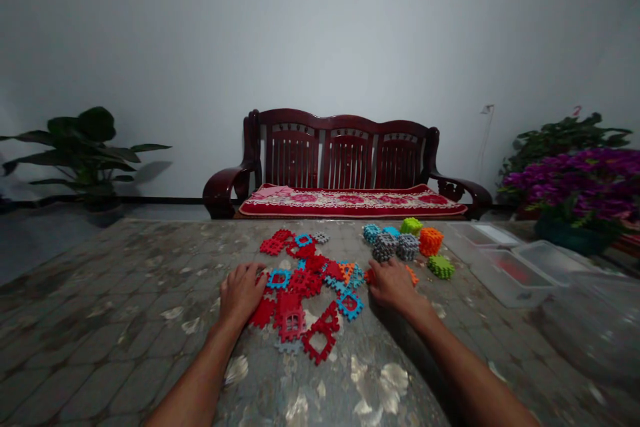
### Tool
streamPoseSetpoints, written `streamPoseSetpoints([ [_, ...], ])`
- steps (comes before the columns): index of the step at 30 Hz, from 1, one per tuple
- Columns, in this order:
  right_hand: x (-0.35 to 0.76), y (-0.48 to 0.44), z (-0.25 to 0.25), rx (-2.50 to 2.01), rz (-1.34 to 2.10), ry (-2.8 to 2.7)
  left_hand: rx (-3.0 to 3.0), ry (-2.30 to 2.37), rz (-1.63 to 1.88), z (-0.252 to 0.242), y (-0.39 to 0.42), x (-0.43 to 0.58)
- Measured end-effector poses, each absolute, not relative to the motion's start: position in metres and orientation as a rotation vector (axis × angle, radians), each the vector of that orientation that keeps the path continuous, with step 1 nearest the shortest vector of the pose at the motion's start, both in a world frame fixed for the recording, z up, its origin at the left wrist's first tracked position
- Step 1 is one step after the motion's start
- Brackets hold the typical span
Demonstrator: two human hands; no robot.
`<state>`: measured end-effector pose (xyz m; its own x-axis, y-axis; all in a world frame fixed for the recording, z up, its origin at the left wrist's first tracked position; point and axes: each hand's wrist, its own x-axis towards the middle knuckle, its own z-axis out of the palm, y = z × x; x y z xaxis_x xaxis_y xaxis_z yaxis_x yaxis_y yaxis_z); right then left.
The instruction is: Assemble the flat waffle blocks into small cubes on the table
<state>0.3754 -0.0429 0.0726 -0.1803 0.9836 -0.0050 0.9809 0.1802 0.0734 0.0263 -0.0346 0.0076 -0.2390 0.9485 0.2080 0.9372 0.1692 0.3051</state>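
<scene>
Red toothed tiles (289, 310) lie in a loose pile at the middle of the table, with blue square frames (349, 305) and a few orange and grey pieces among them. At the pile's left edge rests my left hand (243, 290), its fingertips by a blue frame and a red tile; whether it grips one cannot be made out. My right hand (393, 283) is right of the pile, over orange pieces (412, 275) that it partly covers, fingers bent down. Behind it stand stacks of grey (384, 247), blue (371, 233), orange (431, 241) and green (441, 267) tiles.
Clear plastic boxes (515, 278) and lids stand on the table's right side. Purple flowers (585, 180) in a pot are beyond them. A wooden bench (347, 153) with a red cushion stands behind the table (150, 293). A leafy plant (85, 153) is at the left.
</scene>
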Motion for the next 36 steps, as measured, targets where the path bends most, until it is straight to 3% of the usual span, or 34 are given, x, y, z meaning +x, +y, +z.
streamPoseSetpoints([
  [8, 0.41, -0.041, 0.059, 2.356, 0.088, 2.511, 1.924, 2.39, 0.589, 0.006, -0.033, 0.026],
  [14, 0.453, -0.038, 0.06, 2.718, 0.082, 2.321, 1.933, 2.385, 0.571, 0.005, -0.032, 0.025],
  [28, 0.459, -0.041, 0.046, 2.671, 0.222, 2.204, 1.936, 2.362, 0.582, 0.004, -0.031, 0.022],
  [32, 0.45, -0.04, 0.041, 2.683, 0.266, 2.495, 1.937, 2.376, 0.586, 0.002, -0.03, 0.021],
  [36, 0.421, -0.039, 0.022, 2.467, 0.045, 2.876, 1.907, 2.392, 0.595, 0.001, -0.03, 0.023],
])
